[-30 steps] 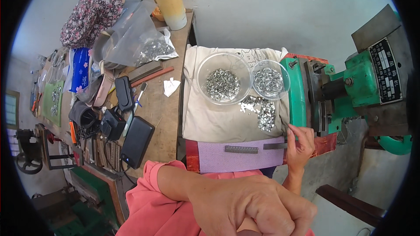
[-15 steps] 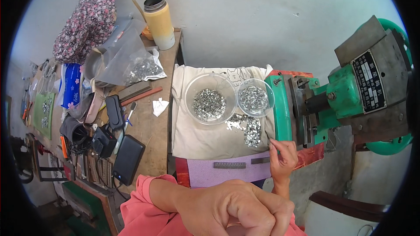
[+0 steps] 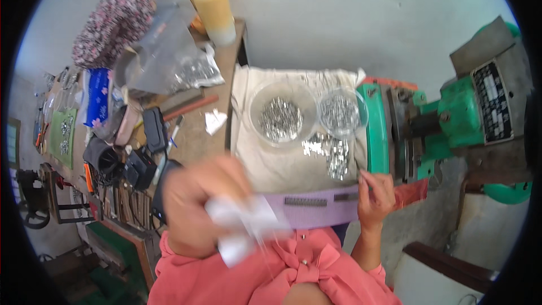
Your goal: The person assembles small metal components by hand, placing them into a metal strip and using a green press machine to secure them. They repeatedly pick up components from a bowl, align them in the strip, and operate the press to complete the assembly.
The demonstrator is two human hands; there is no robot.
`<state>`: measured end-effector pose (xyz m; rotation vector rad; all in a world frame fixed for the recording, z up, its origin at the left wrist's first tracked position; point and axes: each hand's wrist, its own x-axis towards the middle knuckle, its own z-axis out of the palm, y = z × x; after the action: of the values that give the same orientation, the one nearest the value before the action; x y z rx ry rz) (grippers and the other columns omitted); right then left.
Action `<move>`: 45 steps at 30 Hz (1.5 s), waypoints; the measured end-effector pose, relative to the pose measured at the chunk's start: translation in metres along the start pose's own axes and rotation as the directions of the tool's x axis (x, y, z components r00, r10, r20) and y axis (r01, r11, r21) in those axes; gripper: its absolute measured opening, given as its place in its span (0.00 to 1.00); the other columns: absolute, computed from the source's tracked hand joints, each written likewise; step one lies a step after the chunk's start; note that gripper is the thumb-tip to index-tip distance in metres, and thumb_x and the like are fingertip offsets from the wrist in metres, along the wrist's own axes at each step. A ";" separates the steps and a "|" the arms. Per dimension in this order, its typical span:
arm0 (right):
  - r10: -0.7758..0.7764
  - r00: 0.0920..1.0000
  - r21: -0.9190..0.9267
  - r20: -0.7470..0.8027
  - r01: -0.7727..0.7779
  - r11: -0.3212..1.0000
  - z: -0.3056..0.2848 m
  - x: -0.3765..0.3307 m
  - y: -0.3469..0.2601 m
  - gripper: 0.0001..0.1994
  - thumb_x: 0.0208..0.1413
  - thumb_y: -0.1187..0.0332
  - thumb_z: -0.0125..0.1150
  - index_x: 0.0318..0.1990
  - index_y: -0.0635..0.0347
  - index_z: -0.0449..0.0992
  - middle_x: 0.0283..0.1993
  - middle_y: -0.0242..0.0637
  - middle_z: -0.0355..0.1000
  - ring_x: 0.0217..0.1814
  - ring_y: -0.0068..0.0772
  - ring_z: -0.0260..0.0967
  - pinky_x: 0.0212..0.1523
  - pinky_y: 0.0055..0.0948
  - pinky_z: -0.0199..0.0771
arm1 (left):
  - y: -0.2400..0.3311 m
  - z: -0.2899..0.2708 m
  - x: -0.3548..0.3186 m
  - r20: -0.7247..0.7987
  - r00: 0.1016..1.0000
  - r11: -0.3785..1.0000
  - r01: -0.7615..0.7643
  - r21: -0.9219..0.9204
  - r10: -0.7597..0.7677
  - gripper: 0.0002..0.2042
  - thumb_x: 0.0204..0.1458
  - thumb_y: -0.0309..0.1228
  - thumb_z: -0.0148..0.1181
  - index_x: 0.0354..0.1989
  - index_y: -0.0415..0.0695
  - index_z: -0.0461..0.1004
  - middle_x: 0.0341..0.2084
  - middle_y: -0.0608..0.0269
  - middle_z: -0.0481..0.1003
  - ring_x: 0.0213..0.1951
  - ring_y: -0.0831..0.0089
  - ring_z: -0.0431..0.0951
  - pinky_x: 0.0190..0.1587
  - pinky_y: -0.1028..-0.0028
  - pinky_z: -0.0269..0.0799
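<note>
Smeared by motion, my left hand [image 3: 203, 197] is closed on a crumpled white tissue [image 3: 251, 220], held in front of my chest. My right hand [image 3: 377, 195] is at the lower right edge of the beige cloth [image 3: 265, 169], thumb and forefinger pinched together; what they hold, if anything, I cannot make out. A loose pile of small shiny metal pieces [image 3: 337, 161] lies on the cloth just beyond those fingers. Behind the pile stand a larger clear plastic tub [image 3: 254, 110] and a smaller one [image 3: 364, 117], both containing small metal pieces.
A green bench press [image 3: 457, 107] stands at the right. On the left wooden table [image 3: 197, 149] are a yellow bottle [image 3: 217, 14], a plastic bag [image 3: 161, 62], a floral cap [image 3: 116, 17], a black case [image 3: 154, 130] and tools. Two dark strips, one a ruler-like bar [image 3: 305, 201], lie on a purple mat [image 3: 271, 203].
My left hand has moved left and away from my face, and the white tissue now shows in it. My right hand stays pinched by the cloth's edge. The whole view has shifted slightly.
</note>
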<state>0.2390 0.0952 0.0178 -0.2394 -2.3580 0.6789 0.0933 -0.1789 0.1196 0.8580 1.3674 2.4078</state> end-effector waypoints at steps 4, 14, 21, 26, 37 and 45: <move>0.011 0.997 0.023 0.079 -0.013 1.000 0.004 -0.004 -0.004 0.12 0.46 0.81 0.70 0.39 0.60 0.83 0.32 0.36 0.74 0.33 0.37 0.71 0.34 0.32 0.70 | -0.003 -0.062 -0.014 -0.511 0.854 0.771 0.263 0.580 0.093 0.21 0.57 0.17 0.54 0.61 0.36 0.66 0.48 0.58 0.75 0.44 0.74 0.78 0.46 0.78 0.74; 0.054 0.967 0.047 0.249 -0.068 0.997 0.017 -0.020 -0.003 0.10 0.47 0.79 0.70 0.38 0.59 0.84 0.32 0.35 0.75 0.33 0.37 0.72 0.33 0.33 0.71 | -0.031 -0.149 -0.038 -0.536 0.844 -0.117 0.531 0.839 -0.012 0.17 0.59 0.22 0.56 0.57 0.42 0.70 0.40 0.53 0.79 0.39 0.61 0.80 0.43 0.67 0.73; 0.061 0.954 0.058 0.293 -0.081 0.995 0.039 -0.016 -0.004 0.09 0.48 0.78 0.70 0.38 0.60 0.83 0.32 0.36 0.74 0.34 0.39 0.71 0.35 0.35 0.71 | -0.030 -0.174 -0.052 -0.345 0.922 -0.397 0.386 0.833 0.175 0.23 0.54 0.23 0.62 0.60 0.45 0.67 0.39 0.52 0.75 0.40 0.53 0.78 0.42 0.59 0.72; 0.015 0.959 0.041 0.284 -0.028 0.999 0.056 -0.001 -0.002 0.07 0.49 0.76 0.69 0.37 0.59 0.83 0.32 0.36 0.73 0.36 0.40 0.71 0.37 0.37 0.72 | -0.019 -0.165 -0.046 -0.262 0.927 -0.428 0.358 0.830 0.268 0.23 0.53 0.21 0.63 0.59 0.43 0.70 0.37 0.57 0.73 0.38 0.58 0.76 0.40 0.63 0.71; -0.035 0.935 -0.027 0.352 0.047 0.999 0.090 0.011 0.009 0.06 0.47 0.72 0.71 0.34 0.56 0.82 0.33 0.35 0.70 0.38 0.41 0.69 0.39 0.39 0.70 | -0.072 -0.036 -0.062 0.023 1.000 0.359 -0.025 0.933 0.008 0.12 0.47 0.18 0.66 0.41 0.40 0.78 0.31 0.58 0.75 0.31 0.63 0.75 0.33 0.69 0.71; -0.017 0.919 0.203 0.394 -0.069 0.977 0.051 -0.019 -0.022 0.08 0.43 0.76 0.72 0.33 0.58 0.81 0.37 0.36 0.72 0.40 0.41 0.69 0.40 0.36 0.70 | -0.125 -0.008 -0.105 0.085 0.925 0.412 0.082 0.907 -0.370 0.16 0.42 0.24 0.71 0.41 0.40 0.77 0.36 0.56 0.73 0.39 0.56 0.76 0.39 0.64 0.73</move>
<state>0.2211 0.0491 -0.0138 -0.0389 -2.6346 1.0713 0.1631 -0.1684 -0.0278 1.0399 2.4630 1.1112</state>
